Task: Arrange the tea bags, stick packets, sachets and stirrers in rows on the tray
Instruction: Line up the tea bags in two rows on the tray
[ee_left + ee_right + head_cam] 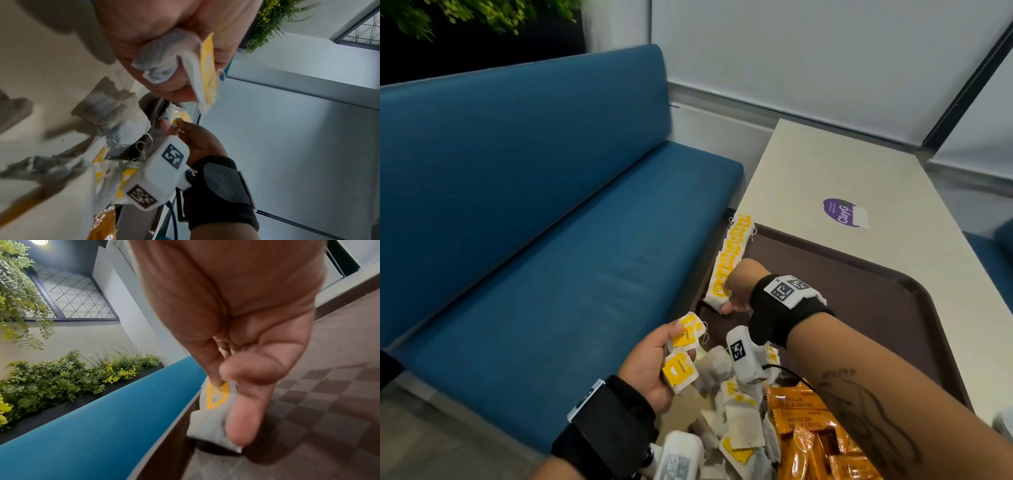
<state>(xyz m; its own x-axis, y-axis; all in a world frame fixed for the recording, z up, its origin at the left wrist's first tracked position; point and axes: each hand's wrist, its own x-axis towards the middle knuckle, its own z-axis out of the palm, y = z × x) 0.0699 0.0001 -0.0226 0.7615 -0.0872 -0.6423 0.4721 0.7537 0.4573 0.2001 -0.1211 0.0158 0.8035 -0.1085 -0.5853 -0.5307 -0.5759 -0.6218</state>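
Now your right hand [736,291] pinches a tea bag [717,296] onto the row's near end, at the tray's [893,308] nine o'clock edge; left hand [654,363] grips spare bags [681,356]. Next, release it flush and overlapping.

I see long blue upholstered bench [544,219] at left, cream rectangular tabletop [835,178] beside it, pale grey wall panels [808,58] behind, green leafy planter [61,382] above bench back, triangle-patterned window [72,295] overhead.
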